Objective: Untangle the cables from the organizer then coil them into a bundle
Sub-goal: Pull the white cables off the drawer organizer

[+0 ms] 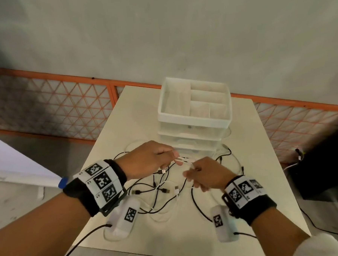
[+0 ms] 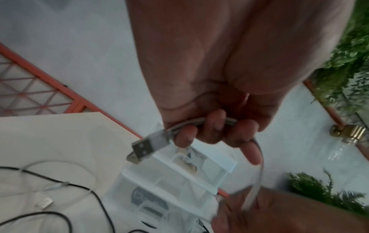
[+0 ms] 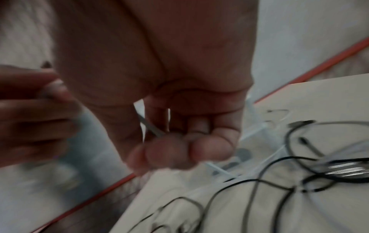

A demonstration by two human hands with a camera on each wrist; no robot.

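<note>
My left hand [image 1: 162, 157] hovers above the table and grips a white cable [image 2: 259, 159] in curled fingers [image 2: 214, 124]; its USB plug [image 2: 147, 145] sticks out to the left. That cable runs down to my right hand [image 1: 198, 175], which pinches it between thumb and fingertips [image 3: 165, 151]. Both hands meet just in front of the clear and white organizer [image 1: 194, 109]. Beneath them, black cables [image 1: 147, 185] and another white cable [image 1: 176, 194] lie tangled on the white table [image 1: 260, 162].
The organizer stands at the table's far middle, its top compartments showing nothing inside. An orange lattice fence [image 1: 65, 102] runs behind the table. A dark box [image 1: 326, 164] with a cable sits to the right, off the table. Two white tagged devices [image 1: 125, 216] hang under my wrists.
</note>
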